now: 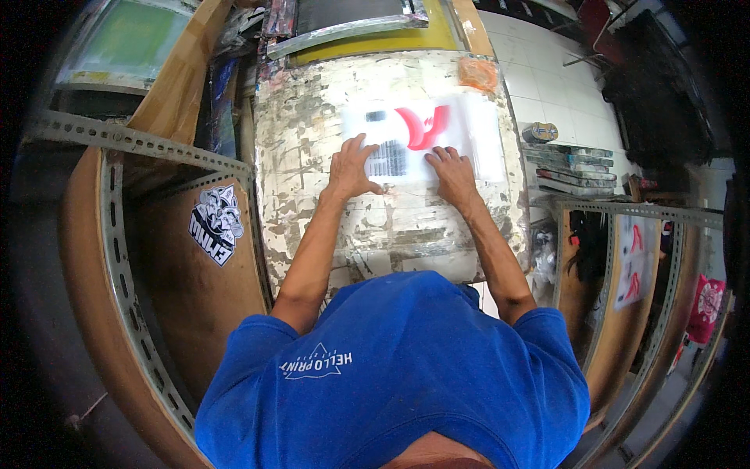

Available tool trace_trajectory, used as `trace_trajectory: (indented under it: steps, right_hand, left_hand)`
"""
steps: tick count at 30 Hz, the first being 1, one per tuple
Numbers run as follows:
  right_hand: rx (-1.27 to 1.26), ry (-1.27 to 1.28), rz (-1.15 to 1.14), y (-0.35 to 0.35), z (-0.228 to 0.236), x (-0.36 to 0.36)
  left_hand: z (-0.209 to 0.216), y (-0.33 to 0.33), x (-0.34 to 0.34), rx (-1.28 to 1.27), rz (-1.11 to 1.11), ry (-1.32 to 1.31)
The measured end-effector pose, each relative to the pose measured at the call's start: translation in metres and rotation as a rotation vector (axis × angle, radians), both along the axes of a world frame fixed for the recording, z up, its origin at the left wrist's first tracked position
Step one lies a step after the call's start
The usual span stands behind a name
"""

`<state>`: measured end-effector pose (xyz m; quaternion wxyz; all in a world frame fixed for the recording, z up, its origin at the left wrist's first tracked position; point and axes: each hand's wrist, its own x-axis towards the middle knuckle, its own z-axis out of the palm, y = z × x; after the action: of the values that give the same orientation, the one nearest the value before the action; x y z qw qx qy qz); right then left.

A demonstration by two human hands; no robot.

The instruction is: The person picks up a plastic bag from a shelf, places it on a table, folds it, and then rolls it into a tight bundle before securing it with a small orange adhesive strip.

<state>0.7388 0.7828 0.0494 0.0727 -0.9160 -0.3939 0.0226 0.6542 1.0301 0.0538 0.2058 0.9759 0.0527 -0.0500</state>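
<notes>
Pink-and-black printed white sheet [426, 159] on tabletop [301, 168], toward right edge; left hand [353, 166] spread at sheet's left side, right hand [454, 174] laid loosely on it; orange block [477, 74] at far right corner

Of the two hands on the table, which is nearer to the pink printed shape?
The right hand: it lies close beside the pink shape; the left hand lies farther, at the left side of the white sheet.

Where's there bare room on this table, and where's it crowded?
The table is bare between its left edge and the printed sheet. A second, mostly bare patch lies between the forearms, nearer the blue shirt. The far end is crowded with frames and an orange lump. The left hand and right hand touch the sheet.
</notes>
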Motion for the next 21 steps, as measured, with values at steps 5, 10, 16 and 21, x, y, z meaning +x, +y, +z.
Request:
trace_trajectory:
  steps: [5,10,16,21]
  right_hand:
    - [-0.040,0.049,-0.020,0.007,0.006,-0.001]
    - [0.288,0.051,-0.018,0.058,0.021,-0.010]
    - [0.238,-0.035,0.004,0.090,-0.020,-0.018]
    - [0.309,-0.185,-0.164,0.049,-0.051,0.017]
  left_hand:
    - [-0.016,0.008,0.002,-0.034,0.021,-0.038]
    - [-0.011,0.003,0.004,-0.030,0.032,-0.056]
    - [-0.015,0.002,0.005,-0.057,0.007,-0.181]
    - [-0.022,0.006,0.003,-0.081,0.015,-0.139]
